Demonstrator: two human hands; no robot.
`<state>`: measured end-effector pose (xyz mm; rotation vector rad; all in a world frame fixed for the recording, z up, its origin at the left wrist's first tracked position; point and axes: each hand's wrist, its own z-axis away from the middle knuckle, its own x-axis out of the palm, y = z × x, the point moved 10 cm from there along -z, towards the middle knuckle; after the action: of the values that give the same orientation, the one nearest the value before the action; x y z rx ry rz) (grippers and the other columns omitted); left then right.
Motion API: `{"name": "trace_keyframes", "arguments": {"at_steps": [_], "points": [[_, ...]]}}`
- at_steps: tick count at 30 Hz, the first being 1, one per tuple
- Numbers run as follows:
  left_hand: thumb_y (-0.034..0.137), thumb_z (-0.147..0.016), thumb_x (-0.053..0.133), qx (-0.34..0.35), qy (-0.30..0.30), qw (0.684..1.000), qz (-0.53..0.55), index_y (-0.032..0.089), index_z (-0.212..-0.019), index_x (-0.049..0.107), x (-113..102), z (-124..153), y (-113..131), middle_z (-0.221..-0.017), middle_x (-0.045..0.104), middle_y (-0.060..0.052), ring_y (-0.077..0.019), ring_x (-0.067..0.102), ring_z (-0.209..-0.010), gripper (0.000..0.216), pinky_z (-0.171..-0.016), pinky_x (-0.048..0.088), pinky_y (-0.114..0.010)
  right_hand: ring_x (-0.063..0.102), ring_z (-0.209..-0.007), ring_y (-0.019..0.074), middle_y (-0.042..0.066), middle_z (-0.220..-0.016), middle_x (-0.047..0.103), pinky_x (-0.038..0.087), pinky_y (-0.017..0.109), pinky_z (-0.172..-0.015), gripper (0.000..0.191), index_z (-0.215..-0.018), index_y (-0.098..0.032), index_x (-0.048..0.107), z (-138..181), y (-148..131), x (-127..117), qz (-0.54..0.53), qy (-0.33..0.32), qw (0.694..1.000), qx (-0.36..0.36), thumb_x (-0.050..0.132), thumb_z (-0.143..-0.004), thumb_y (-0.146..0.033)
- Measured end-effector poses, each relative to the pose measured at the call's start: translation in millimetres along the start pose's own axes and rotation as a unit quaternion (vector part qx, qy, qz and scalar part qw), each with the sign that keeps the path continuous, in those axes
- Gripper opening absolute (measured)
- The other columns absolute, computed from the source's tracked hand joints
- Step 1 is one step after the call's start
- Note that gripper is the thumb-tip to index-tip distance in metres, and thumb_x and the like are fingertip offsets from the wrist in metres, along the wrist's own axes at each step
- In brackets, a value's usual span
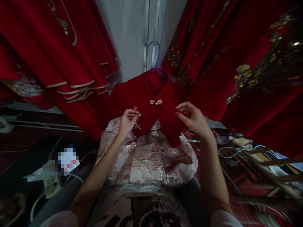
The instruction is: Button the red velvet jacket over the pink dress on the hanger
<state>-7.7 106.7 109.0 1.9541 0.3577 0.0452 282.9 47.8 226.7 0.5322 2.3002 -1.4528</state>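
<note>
Left hand (126,122) pinches the pearl clasp (137,113) at 9 o'clock; right hand (190,118) pinches the red jacket (151,116) hem at 3 o'clock. Uneven tugging could slip it off the hanger (155,56).

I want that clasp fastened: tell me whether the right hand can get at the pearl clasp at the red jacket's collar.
Probably yes: the right hand pinches the red jacket's edge beside the pearl clasp, with nothing between.

This looks like a garment workshop or dress shop: red robes with cream piping (78,85) hang on the left, red gowns with gold embroidery (260,72) on the right, and a small red jacket (146,113) hangs on a blue hanger (155,55) between them.
</note>
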Motion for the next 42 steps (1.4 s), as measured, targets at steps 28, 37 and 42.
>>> {"name": "trace_keyframes", "arguments": {"at_steps": [28,37,42], "points": [[0.027,-0.086,0.06,0.151,0.057,0.966,-0.203,0.02,-0.088,0.063,3,-4,31,-0.085,0.063,-0.001,-0.0135,0.06,-0.071,0.007,-0.069,0.049,-0.026,0.065,-0.07,0.0105,0.001,-0.097,0.064,0.057,0.024,-0.066,0.032,-0.101,-0.021,0.058,-44,47,173,-0.158,-0.017,0.987,-0.008,0.07,-0.072,-0.027],[0.02,-0.079,0.063,0.118,0.086,0.942,-0.301,0.021,-0.099,0.066,-5,-2,20,-0.096,0.057,-0.007,-0.0233,0.055,-0.09,0.02,-0.086,0.046,-0.037,0.066,-0.074,0.0118,0.001,-0.091,0.064,0.059,0.026,-0.066,0.023,-0.098,-0.021,0.06,-49,62,172,-0.182,0.012,0.983,0.02,0.065,-0.077,-0.029],[0.019,-0.077,0.065,0.131,0.065,0.943,-0.3,0.022,-0.099,0.067,3,-6,19,-0.099,0.056,-0.008,-0.0261,0.053,-0.098,0.022,-0.092,0.044,-0.041,0.064,-0.075,0.0117,0.003,-0.096,0.066,0.056,0.026,-0.073,0.028,-0.099,-0.019,0.059,-50,48,174,-0.107,0.016,0.994,-0.013,0.069,-0.074,-0.027]]}}
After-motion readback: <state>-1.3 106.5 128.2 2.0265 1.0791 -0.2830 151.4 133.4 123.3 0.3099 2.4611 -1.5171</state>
